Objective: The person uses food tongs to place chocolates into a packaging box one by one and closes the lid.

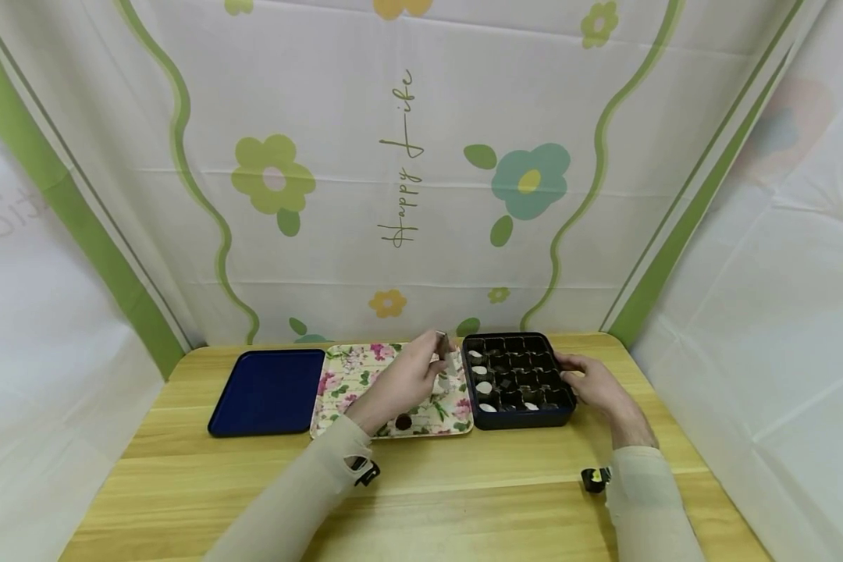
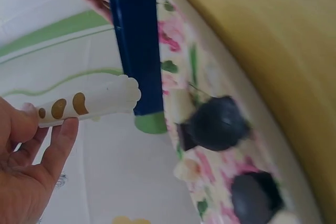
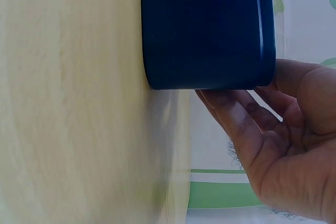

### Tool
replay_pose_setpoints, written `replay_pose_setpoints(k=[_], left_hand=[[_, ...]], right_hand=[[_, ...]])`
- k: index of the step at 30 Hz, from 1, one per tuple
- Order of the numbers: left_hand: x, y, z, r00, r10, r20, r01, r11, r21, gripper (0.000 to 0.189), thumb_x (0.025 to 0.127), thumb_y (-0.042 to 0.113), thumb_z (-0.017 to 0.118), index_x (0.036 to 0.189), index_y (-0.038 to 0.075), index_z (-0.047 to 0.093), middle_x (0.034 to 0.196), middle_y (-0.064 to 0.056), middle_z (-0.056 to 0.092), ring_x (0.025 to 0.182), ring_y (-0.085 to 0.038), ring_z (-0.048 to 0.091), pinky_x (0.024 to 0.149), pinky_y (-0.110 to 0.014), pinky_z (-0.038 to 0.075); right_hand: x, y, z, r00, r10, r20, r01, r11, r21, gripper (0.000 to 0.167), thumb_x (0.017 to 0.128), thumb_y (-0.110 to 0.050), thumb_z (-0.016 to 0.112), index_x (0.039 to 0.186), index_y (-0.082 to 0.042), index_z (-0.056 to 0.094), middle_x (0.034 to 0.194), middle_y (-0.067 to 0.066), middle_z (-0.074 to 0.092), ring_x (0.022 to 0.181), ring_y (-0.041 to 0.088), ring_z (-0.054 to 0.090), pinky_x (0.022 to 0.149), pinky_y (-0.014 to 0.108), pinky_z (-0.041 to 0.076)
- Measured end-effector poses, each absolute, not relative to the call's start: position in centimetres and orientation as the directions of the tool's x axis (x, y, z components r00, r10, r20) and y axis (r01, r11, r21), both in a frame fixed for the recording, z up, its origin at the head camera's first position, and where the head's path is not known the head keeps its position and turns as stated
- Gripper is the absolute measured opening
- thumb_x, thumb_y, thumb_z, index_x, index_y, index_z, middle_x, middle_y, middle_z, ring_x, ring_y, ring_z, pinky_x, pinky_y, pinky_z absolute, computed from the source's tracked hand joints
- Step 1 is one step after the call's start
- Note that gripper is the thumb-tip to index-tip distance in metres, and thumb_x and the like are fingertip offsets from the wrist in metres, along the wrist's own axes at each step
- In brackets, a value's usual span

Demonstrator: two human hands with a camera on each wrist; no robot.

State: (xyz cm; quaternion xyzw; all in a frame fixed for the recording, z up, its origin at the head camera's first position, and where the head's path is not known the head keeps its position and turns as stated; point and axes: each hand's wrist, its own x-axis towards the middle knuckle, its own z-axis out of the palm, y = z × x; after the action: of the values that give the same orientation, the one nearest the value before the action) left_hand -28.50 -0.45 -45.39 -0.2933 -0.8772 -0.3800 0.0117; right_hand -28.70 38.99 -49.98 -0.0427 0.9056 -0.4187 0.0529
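My left hand [image 1: 413, 382] is over the floral tray [image 1: 351, 382]. Its thumb and fingers pinch a slim white piece [image 2: 105, 100] with a scalloped end and brown oval marks; I cannot tell what kind of thing it is. On the tray lie dark rounded pieces [image 2: 218, 124] and small cream-coloured bits [image 2: 187, 169]. Right of the tray stands a navy box [image 1: 523, 419] divided into black compartments, several with white pieces [image 1: 484, 387] along the left column. My right hand [image 1: 597, 382] grips the box's right side, thumb at the rim and fingers against the outer wall.
A flat navy lid or tray [image 1: 270, 390] lies left of the floral tray. All three sit in a row near the back edge of the wooden table [image 1: 449, 499]. A white curtain [image 1: 351, 101] with printed flowers hangs behind, and white sheets enclose both sides.
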Motion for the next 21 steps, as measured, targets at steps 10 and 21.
replay_pose_setpoints(k=[10,21], left_hand=[[-28.7,-2.0,-47.2,-0.834,0.499,0.237,0.524,0.576,0.627,0.022,0.12,0.005,0.064,0.143,0.007,0.064,0.132,-0.009,0.07,0.108,-0.015,0.069,0.088,-0.029,0.065],[-30.1,-1.7,-48.5,-0.839,0.487,0.241,0.519,0.589,0.619,0.019,0.123,0.008,0.06,0.141,0.009,0.066,0.127,-0.004,0.07,0.104,-0.013,0.068,0.086,-0.029,0.064]], right_hand=[[-28.6,39.0,-49.8,-0.991,-0.12,-0.054,-0.038,0.651,-0.759,0.053,0.122,-0.004,0.056,0.172,0.01,0.048,0.171,0.048,0.048,0.05,0.005,0.039,0.052,0.025,0.045],[-28.5,38.9,-49.7,-0.991,-0.117,-0.067,-0.024,0.643,-0.766,0.054,0.122,-0.005,0.055,0.174,0.008,0.046,0.171,0.049,0.047,0.051,0.005,0.039,0.052,0.027,0.046]])
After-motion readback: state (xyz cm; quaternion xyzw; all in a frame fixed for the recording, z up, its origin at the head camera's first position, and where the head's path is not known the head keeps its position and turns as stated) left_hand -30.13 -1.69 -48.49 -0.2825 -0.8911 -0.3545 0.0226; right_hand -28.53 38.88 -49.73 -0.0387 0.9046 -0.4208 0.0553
